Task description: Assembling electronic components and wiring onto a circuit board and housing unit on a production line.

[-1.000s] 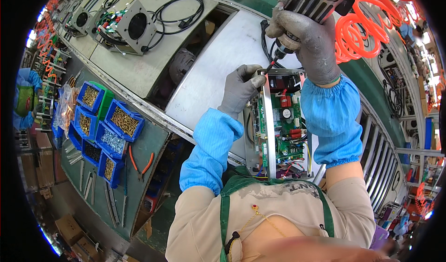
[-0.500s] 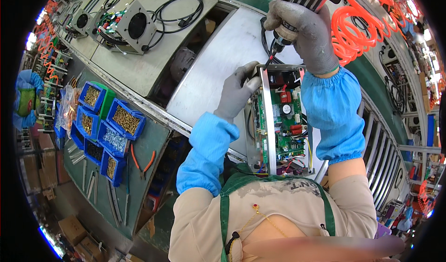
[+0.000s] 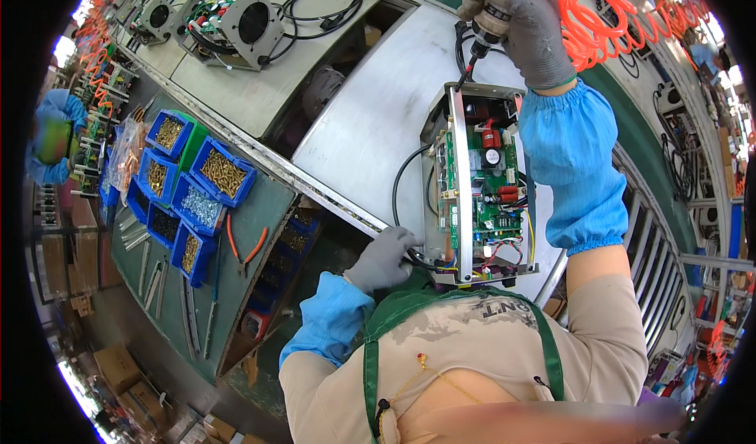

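My right hand [image 3: 535, 38] is gloved in grey and wrapped round a power screwdriver [image 3: 493, 20], whose top is cut off by the picture's edge. The driver's bit points down at the far end of a silver rail [image 3: 461, 176]. That rail runs along an open metal chassis holding a green circuit board [image 3: 498, 222] with red and black parts and coloured wires. At the chassis's near left corner, my gloved left hand [image 3: 384, 260] has its fingers curled on a black cable [image 3: 396, 184], which loops along the chassis's left side. The fingertips are partly hidden there.
Blue bins [image 3: 224, 172] of screws and small parts stand on the green bench at left, beside red-handled pliers [image 3: 246, 248]. Further back sits another fan unit [image 3: 250, 25] with a coiled cable. An orange coiled hose [image 3: 591, 22] hangs at the right; a roller conveyor [image 3: 642, 263] lies below it.
My left hand has left the chassis's far corner and come down to its near left corner, at the cable. The right hand, still holding the screwdriver, has moved slightly farther away.
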`<state>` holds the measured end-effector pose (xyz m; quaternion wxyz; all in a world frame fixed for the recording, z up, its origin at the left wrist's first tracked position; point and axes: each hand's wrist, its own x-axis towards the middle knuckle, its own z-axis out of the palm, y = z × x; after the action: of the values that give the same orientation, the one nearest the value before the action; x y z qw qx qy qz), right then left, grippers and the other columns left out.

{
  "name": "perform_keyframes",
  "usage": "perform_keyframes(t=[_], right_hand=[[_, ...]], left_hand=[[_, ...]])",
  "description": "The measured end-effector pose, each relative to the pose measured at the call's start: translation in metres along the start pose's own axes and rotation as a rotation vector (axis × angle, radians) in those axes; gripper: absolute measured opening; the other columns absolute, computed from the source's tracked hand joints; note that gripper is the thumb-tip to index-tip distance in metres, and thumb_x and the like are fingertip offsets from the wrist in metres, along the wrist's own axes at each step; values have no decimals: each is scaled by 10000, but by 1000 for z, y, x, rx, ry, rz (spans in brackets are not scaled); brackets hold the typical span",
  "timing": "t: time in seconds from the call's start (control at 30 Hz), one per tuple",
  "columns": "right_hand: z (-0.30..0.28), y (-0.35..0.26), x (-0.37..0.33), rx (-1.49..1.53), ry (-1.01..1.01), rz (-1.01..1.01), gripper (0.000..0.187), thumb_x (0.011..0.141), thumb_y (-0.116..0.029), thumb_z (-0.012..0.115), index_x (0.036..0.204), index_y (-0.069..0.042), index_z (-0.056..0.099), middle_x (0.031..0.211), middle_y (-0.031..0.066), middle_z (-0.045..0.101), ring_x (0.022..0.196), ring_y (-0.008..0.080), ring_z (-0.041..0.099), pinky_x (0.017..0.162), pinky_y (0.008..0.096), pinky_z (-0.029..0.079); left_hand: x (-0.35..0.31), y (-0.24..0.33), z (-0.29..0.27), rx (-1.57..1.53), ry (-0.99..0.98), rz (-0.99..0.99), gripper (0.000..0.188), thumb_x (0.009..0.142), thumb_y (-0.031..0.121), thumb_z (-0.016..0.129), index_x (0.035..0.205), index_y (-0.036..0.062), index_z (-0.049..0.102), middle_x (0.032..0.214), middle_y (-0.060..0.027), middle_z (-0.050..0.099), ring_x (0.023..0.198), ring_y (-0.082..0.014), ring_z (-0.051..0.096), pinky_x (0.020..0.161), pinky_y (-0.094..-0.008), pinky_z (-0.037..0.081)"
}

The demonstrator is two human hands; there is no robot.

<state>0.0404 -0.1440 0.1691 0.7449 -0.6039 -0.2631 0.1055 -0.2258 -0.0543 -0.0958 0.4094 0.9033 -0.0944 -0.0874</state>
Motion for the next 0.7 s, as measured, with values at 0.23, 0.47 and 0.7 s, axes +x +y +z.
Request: perform_keyframes(t=[0.23,0.47,0.7], right_hand=[[-47,3,-8,102,-165,-225,294,849,-163,540,1088,5,570,789,119,616,610,144,561,571,280,430],[-127,-82,-81,-4,-159,-576,317,871,-228,500,1069,15,552,822,112,565,738,223,568,717,375,480],[-145,-120,-173,-93,-190,-774,500,819,-57,468,1316,-9,450,640,48,452,568,186,448,493,355,390]], left_hand=[[16,19,33,161,-133,149,574,626,177,733,1153,84,525,1083,-113,519,1027,-320,472,893,-414,450],[87,78,96,112,-346,104,562,780,288,674,1230,14,479,1221,-185,452,1102,-355,494,877,-438,477],[134,6,41,-435,-301,4,333,822,133,576,1139,41,612,1037,-163,635,948,-324,611,839,-398,489]])
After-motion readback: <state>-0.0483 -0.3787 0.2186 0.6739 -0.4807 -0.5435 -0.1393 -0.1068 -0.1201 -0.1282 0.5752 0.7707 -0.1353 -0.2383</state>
